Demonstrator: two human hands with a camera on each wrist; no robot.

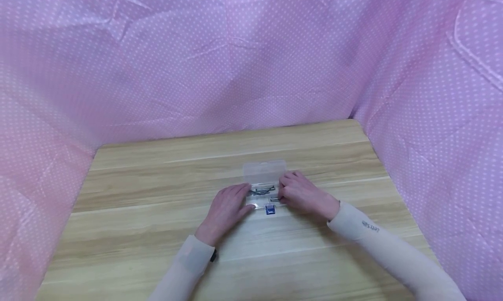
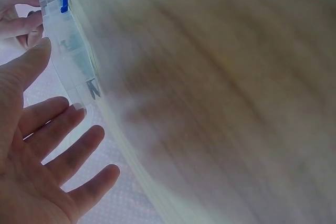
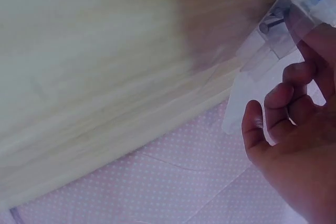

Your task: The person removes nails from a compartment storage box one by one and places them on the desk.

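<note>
On table point(image 1: 157, 231): one clear box point(image 1: 264, 179), two hands touching, several screws point(image 1: 261, 190).

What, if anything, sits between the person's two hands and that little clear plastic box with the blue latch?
Nothing visible does. The left hand touches the left end of the clear box, and the right hand rests against its right end near the blue latch. The lid stands open, with metal screws lying inside. The wooden table around it holds nothing else.
</note>
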